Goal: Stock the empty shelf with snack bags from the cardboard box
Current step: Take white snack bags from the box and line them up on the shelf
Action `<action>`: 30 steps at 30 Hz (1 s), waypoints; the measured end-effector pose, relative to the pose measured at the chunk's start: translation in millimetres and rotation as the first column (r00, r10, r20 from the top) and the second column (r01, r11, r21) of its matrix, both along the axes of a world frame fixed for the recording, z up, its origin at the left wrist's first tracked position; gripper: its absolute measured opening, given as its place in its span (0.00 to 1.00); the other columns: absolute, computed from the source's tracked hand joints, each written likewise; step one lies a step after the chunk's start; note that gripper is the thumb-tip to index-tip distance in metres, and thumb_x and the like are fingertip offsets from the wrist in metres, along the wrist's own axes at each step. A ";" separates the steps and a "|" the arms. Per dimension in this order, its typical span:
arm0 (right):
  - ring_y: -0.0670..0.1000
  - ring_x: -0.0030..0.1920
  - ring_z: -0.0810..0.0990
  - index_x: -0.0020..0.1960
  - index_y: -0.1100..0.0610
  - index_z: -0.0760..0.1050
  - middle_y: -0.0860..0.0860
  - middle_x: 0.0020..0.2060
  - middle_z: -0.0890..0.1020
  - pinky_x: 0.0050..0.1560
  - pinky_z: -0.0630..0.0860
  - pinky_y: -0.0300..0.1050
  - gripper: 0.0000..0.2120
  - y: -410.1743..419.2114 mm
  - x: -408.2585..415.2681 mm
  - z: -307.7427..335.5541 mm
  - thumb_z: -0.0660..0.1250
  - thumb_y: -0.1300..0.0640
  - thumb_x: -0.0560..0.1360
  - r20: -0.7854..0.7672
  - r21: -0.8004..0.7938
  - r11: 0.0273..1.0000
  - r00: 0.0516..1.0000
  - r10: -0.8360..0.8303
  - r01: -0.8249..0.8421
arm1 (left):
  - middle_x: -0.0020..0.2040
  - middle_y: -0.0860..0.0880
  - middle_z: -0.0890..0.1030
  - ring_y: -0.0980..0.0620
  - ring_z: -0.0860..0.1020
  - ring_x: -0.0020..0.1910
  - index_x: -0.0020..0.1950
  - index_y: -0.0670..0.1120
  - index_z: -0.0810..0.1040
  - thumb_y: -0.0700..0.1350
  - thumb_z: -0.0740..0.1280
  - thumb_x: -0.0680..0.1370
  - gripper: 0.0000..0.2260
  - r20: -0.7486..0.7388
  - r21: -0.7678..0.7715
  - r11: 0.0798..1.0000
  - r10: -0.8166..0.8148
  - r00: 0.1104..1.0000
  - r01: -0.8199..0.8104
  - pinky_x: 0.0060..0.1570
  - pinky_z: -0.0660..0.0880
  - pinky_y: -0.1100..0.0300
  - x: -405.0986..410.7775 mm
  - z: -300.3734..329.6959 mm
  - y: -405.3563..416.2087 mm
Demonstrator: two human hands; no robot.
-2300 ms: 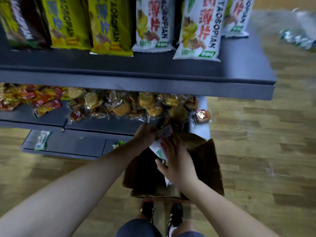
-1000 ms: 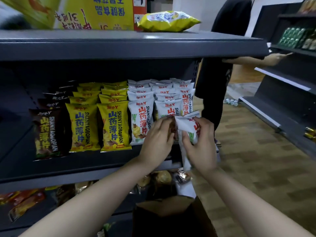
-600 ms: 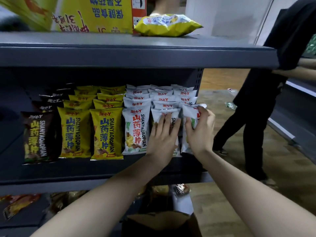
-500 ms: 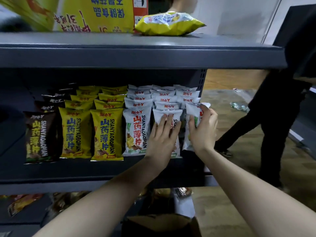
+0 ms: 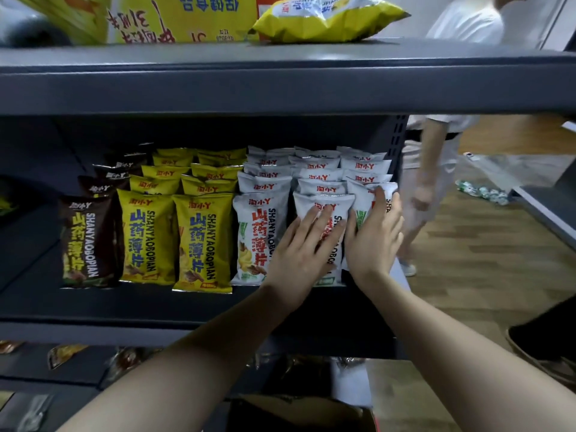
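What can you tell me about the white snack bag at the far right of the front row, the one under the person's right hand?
The white bag is glossy, foil-like, with red characters and a green patch. It stands upright at the shelf's right end, heading a row of matching bags. The right hand lies flat on its front, fingers straight, covering most of it.

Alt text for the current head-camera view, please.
Both hands press flat on white snack bags: left hand on the front middle white bag, right hand on the rightmost bag, beside yellow and brown bags on the dark grey shelf.
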State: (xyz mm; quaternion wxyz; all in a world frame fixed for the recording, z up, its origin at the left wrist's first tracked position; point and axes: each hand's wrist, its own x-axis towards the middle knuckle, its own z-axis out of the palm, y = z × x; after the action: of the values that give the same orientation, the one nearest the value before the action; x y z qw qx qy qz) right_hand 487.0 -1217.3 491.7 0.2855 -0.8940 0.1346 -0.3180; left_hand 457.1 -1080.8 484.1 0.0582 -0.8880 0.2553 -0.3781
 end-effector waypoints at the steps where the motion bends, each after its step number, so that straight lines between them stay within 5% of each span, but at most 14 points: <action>1: 0.60 0.73 0.58 0.75 0.52 0.54 0.58 0.75 0.54 0.66 0.61 0.60 0.28 0.6 0.9 -1.8 0.51 0.43 0.78 -0.014 -0.037 0.999 1.000 -0.007 0.007 | 0.72 0.43 0.68 0.43 0.67 0.71 0.72 0.47 0.68 0.59 0.72 0.68 0.36 0.017 0.006 1.000 -0.001 1.000 0.001 0.66 0.67 0.50 1.2 -0.2 1.6; 9: 0.63 0.73 0.57 0.77 0.57 0.49 0.63 0.75 0.50 0.66 0.62 0.60 0.32 0.1 -0.9 -7.2 0.49 0.43 0.79 -0.032 -0.153 0.988 0.999 0.027 -0.032 | 0.73 0.42 0.65 0.43 0.66 0.71 0.74 0.46 0.62 0.61 0.69 0.69 0.38 0.065 0.036 0.999 -0.009 0.998 0.007 0.66 0.68 0.48 7.6 -5.9 6.3; 12: 0.64 0.75 0.51 0.77 0.59 0.46 0.64 0.75 0.45 0.71 0.57 0.59 0.35 -10.8 -8.2 -7.9 0.57 0.46 0.79 -0.042 -0.102 0.973 0.978 0.204 -0.207 | 0.73 0.41 0.65 0.42 0.66 0.71 0.74 0.45 0.62 0.62 0.68 0.69 0.39 0.061 0.047 0.999 0.000 0.998 -0.003 0.65 0.68 0.48 8.2 -5.7 6.9; 18: 0.62 0.76 0.49 0.77 0.57 0.39 0.61 0.75 0.38 0.68 0.64 0.55 0.50 -40.7 -27.4 -12.8 0.70 0.47 0.70 -0.246 -0.285 0.832 0.875 0.417 -0.476 | 0.71 0.39 0.68 0.40 0.70 0.68 0.73 0.44 0.64 0.63 0.66 0.69 0.38 0.079 0.082 0.997 -0.011 0.997 0.005 0.62 0.70 0.47 10.5 -2.6 9.7; 22: 0.63 0.75 0.50 0.77 0.55 0.41 0.61 0.75 0.40 0.61 0.71 0.57 0.48 -37.7 -28.2 -12.6 0.69 0.46 0.70 -0.239 -0.328 0.861 0.916 0.322 -0.389 | 0.72 0.39 0.67 0.40 0.69 0.68 0.73 0.44 0.63 0.64 0.66 0.69 0.39 0.098 0.093 0.996 -0.011 0.995 0.002 0.64 0.68 0.46 10.6 -3.4 9.0; 30: 0.69 0.72 0.55 0.77 0.55 0.45 0.66 0.74 0.46 0.65 0.65 0.62 0.38 -12.2 -16.3 -29.1 0.64 0.51 0.75 -0.092 -0.201 0.961 0.980 0.177 -0.192 | 0.74 0.40 0.64 0.41 0.64 0.72 0.75 0.45 0.59 0.64 0.56 0.73 0.36 0.069 0.115 0.993 0.010 0.998 -0.018 0.67 0.65 0.40 12.9 -6.1 10.6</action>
State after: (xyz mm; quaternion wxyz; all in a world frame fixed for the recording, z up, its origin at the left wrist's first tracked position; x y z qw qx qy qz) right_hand 470.7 -1229.5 462.6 0.2134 -0.9387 0.0270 -0.2694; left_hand 470.0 -1070.2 478.0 0.1209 -0.8714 0.2686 -0.3923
